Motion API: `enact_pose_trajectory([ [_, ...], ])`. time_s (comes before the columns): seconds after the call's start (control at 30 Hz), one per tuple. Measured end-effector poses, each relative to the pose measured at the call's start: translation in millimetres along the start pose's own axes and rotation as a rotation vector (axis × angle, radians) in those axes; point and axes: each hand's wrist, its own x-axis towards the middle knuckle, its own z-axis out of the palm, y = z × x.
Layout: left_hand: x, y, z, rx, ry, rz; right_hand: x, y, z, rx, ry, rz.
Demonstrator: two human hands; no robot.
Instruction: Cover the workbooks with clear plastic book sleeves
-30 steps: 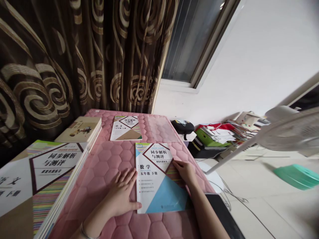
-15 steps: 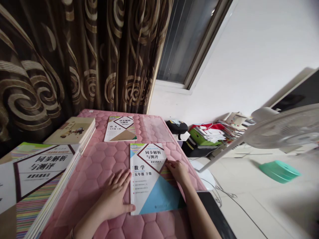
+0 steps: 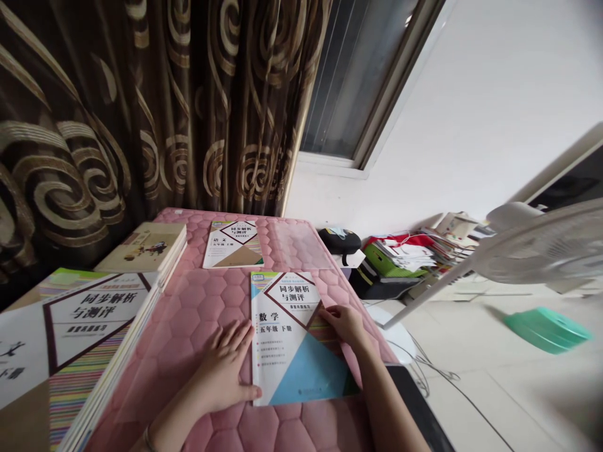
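A workbook with a white, blue and striped cover lies closed, face up, on the pink quilted surface. My left hand lies flat with fingers apart along its left side, the thumb touching the lower left edge. At the right edge, my right hand has bent fingers closed on the cover's border; the fingertips are partly hidden. Farther back lies a smaller-looking workbook with a white and brown cover. Beside it is a clear plastic sheet.
To the left stand a stack of workbooks and a beige-covered book pile. A patterned curtain hangs behind. On the right are a white fan, cables, a green plastic container, a black case and heaped papers.
The whole view has shifted slightly, so everything sits a little farther right. Both hands keep nearly the same places at the workbook's edges.
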Motion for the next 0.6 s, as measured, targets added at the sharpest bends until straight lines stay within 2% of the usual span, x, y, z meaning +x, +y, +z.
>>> enact_pose_trajectory([
  [0.13,-0.4,-0.5,0.2,-0.01,-0.002,0.007,-1.0,-4.3,-2.6,-0.006,-0.115,-0.009],
  [0.37,-1.8,0.2,-1.5,-0.013,0.004,0.004,-2.1,-5.3,2.9,-0.088,-0.058,-0.038],
  [0.6,-1.5,2.0,-0.4,-0.018,0.0,-0.007,0.9,-3.0,3.9,-0.085,-0.105,-0.006],
])
